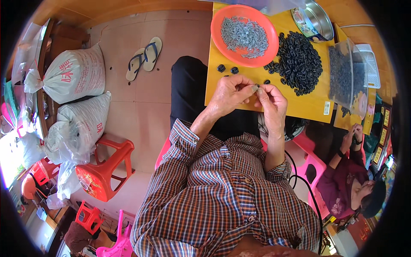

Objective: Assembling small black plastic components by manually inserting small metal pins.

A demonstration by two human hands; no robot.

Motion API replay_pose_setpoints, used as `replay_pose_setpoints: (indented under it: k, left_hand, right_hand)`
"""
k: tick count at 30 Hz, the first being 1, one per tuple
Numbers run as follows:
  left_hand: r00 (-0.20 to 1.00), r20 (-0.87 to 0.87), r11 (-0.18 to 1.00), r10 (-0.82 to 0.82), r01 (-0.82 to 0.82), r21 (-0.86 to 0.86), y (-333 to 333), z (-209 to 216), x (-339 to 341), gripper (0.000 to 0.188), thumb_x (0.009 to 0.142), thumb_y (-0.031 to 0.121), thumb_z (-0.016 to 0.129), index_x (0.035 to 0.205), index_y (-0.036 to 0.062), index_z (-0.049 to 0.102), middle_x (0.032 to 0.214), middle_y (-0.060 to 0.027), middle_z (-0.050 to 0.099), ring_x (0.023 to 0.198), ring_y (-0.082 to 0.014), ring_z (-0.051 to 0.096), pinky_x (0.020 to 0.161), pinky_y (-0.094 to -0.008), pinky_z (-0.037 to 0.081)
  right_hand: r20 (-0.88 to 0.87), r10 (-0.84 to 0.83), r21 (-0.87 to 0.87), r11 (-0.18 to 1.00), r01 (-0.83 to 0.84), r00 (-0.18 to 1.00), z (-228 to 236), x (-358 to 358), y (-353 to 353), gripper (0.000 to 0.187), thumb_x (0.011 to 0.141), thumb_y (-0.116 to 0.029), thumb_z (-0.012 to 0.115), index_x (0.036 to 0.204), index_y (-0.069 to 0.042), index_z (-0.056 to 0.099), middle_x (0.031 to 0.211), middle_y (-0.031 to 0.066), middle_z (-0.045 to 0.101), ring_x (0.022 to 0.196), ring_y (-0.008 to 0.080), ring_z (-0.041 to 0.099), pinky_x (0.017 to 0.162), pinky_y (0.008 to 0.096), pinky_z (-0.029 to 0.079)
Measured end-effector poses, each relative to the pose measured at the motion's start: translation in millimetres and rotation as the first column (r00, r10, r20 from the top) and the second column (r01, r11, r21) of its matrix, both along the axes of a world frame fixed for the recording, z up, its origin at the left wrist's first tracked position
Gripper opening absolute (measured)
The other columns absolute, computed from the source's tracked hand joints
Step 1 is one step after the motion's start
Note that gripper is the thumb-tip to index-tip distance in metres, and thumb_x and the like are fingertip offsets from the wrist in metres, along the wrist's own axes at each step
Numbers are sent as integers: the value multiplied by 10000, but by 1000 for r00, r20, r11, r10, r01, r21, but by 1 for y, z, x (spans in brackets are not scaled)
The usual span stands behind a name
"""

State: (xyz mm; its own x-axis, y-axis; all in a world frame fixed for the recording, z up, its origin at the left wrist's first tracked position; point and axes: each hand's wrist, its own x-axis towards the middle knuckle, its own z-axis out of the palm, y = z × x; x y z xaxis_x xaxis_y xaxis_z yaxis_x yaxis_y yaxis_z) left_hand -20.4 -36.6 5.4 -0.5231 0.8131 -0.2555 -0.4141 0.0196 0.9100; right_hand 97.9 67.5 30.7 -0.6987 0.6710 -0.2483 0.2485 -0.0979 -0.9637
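Note:
Just above the near edge of the yellow table, my left hand (230, 95) and my right hand (273, 106) meet at their fingertips. Both are closed in a pinch around something small, mostly hidden by the thumbs and too tiny to name. Beyond them, an orange-red bowl (229, 53) holds a heap of small grey metal pieces (244, 36), slim like screws. To its right is a big pile of black ring-shaped parts (302, 62). A few loose black parts (234, 70) lie between the bowl and my left hand, and another (267, 82) lies close to my right fingers.
On the yellow table (306, 110), a round metal tin (317, 21) and a clear plastic bin (342, 73) of black parts stand right. Another person (344, 186) works beyond. Left are white sacks (79, 70), a red stool (102, 175) and flip-flops (150, 55).

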Motion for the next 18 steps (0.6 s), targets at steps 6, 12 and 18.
replay_pose_setpoints:
  k: [6,12,18]
  left_hand:
    - [980,-199,1000,-9,3,-31,1,-2,-8,159,854,96,669,958,-23,649,761,-36,631,601,-70,571,537,-205,461]
    - [308,-942,954,130,-297,34,14,11,-32,206,721,104,744,916,74,685,938,-67,595,800,-216,571,743,-360,473]
    - [98,-995,962,-3,-272,-29,31,3,-44,317,708,305,760,919,78,695,1074,-56,560,1039,-274,482,981,-527,269]
  right_hand:
    - [-16,46,74,996,-44,999,0,-7,4,109,913,-99,614,923,10,613,767,-20,558,635,33,506,572,182,457]
    - [41,-40,66,997,37,998,-3,-10,10,79,906,-76,608,896,2,606,723,-30,540,611,15,489,540,180,440]
    - [12,-42,72,997,41,999,-7,-9,16,96,907,-78,611,913,17,603,729,-11,564,572,32,494,533,181,438]
